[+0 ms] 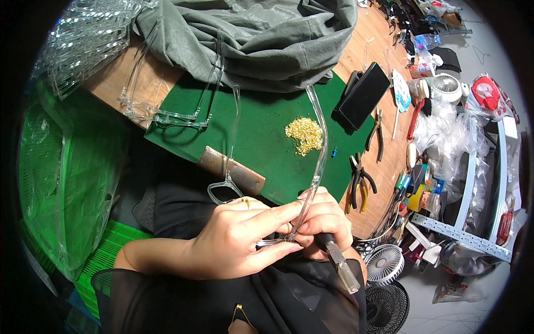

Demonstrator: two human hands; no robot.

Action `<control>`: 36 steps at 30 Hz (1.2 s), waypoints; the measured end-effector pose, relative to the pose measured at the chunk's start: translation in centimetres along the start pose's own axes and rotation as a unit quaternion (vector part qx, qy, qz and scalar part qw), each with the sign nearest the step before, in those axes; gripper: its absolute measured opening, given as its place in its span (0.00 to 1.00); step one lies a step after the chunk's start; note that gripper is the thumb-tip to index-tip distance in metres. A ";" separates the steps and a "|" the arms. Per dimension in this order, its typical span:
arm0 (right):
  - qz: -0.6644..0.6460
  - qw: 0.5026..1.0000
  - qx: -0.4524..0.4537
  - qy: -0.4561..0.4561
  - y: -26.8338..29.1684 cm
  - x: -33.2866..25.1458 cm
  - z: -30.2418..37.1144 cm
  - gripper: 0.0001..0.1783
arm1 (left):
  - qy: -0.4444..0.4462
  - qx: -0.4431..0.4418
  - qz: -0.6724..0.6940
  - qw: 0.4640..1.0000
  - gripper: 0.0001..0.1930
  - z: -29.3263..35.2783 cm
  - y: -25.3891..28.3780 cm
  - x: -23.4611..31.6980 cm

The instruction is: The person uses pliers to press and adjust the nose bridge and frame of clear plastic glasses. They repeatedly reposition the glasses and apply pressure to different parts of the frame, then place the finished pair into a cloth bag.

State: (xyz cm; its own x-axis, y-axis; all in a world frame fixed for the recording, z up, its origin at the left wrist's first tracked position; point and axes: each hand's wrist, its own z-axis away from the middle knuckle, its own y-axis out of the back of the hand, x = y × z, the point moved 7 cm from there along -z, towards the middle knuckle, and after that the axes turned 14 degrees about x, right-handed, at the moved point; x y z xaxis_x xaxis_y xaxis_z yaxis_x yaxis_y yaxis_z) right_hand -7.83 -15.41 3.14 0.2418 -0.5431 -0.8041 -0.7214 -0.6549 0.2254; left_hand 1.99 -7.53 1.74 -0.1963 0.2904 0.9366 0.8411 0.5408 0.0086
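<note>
My left hand [239, 236] pinches the hinge corner of a clear plastic glasses frame [225, 189], thumb and forefinger closed around it. One long clear temple arm [318, 156] sticks up and away from my hands over the green mat [267, 133]. Close against the left, my right hand [322, 222] grips a small screwdriver [339, 261] with a black and clear handle, its tip hidden at the hinge. A heap of tiny gold screws [304, 135] lies on the mat beyond my hands.
Another clear glasses frame [178, 108] lies at the mat's left edge, with stacked clear frames [89, 39] behind. A grey cloth [250, 33], a black case [364, 94], pliers [359, 181], small fans [385, 264] and a green crate [67, 167] surround the wooden table.
</note>
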 end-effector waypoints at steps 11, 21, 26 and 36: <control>-0.031 0.999 -0.029 -0.024 -0.2 0.3 -0.3 0.10 | 0.016 -0.019 0.001 1.000 0.28 0.1 0.0 -0.2; 0.003 0.998 -0.026 -0.049 1.3 0.0 -0.4 0.11 | 0.041 -0.029 0.055 0.997 0.28 -0.1 0.3 -0.3; 0.099 0.911 -0.238 -0.321 2.1 2.1 3.8 0.14 | 0.070 -0.051 0.051 0.995 0.27 -0.3 0.3 -0.8; 0.149 0.851 -0.345 -0.368 1.6 0.6 2.2 0.15 | 0.064 -0.058 0.042 0.995 0.26 -0.7 -0.3 -0.9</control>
State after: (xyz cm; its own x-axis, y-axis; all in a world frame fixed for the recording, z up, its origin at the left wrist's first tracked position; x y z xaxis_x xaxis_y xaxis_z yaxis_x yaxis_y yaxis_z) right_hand -10.27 -15.60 1.80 -0.5392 -0.4302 -0.7240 -0.0646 -0.8360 0.5449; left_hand 2.27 -8.45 1.14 -0.0628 0.2249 0.9724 0.9063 0.4209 -0.0388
